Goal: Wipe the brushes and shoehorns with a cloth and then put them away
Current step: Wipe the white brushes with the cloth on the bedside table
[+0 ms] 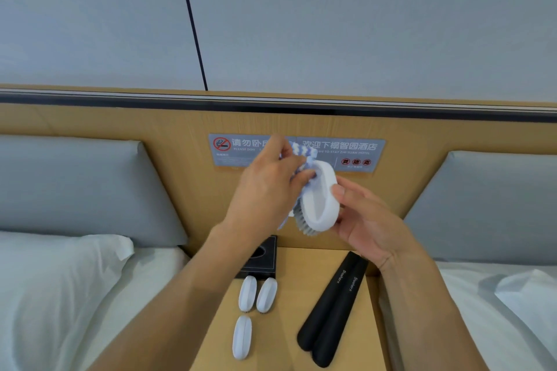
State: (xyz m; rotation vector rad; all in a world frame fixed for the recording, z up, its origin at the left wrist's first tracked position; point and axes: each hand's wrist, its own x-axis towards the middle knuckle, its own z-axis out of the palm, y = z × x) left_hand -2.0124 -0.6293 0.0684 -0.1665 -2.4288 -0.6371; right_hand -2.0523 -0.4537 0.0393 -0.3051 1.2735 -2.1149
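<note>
Head view, centre of the frame: the right hand holds a white brush up in the air in front of the wooden headboard panel, thumb on the upper edge of its back and the other fingers curled under the far side, bristles facing lower left. The left hand grips a blue-and-white striped cloth, bunched between its fingers, and presses it against the top end of the brush. Motion blur softens the left fingertips, so how much cloth is actually gathered in that hand is hard to tell.

Below, in the lower centre, three more white brushes lie on the bench between the two beds, and two black shoehorns lie side by side just to their right. A black tissue box sits behind the brushes.

The main risk, as I judge it, is the hold on the raised brush. It is a pinch across a smooth plastic shell, and the rubbing pushes toward the open side of that pinch; a firm stroke could roll the brush out and drop it onto the bench, knocking the brushes or shoehorns beneath. The cloth could also snag in the bristles and drag out of the left hand. With clean and unwiped brushes looking identical, losing track of which ones are done seems another likely slip.
</note>
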